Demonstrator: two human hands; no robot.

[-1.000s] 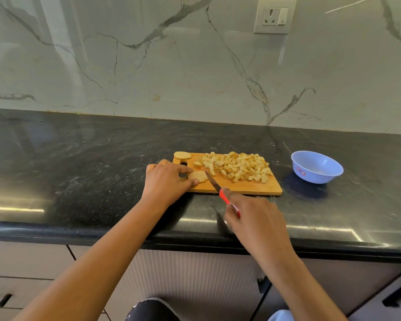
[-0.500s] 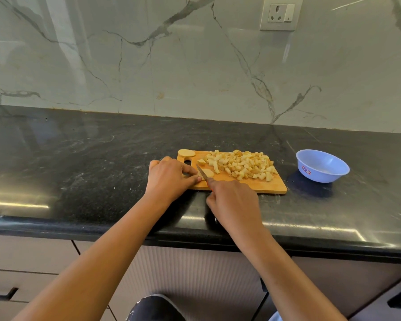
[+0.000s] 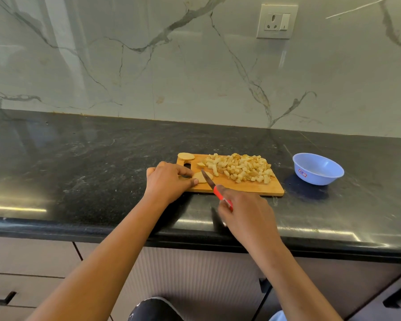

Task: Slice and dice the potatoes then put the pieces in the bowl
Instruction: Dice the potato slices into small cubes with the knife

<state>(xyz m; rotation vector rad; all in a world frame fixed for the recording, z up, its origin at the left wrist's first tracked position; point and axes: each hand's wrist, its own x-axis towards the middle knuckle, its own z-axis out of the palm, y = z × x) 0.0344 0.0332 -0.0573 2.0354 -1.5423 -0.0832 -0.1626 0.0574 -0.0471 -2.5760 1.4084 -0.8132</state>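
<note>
Our arms reach from the lower frame over a black counter. At centre, a board holds heaped dice, with the bowl to its right. Our left hand pins a slice with curled fingers; our right hand clenches the knife, blade on that slice.

A pale marble wall with grey and brownish veins fills the upper half of the view and is glossy enough to show soft vertical reflections at the left. A white socket plate with a switch sits high on it toward the right. Below runs a black speckled stone surface, polished, with bright streaks of light along its rounded front edge. Under it are beige cabinet fronts, a ribbed panel in the middle, and dark handles at the left and right.
</note>
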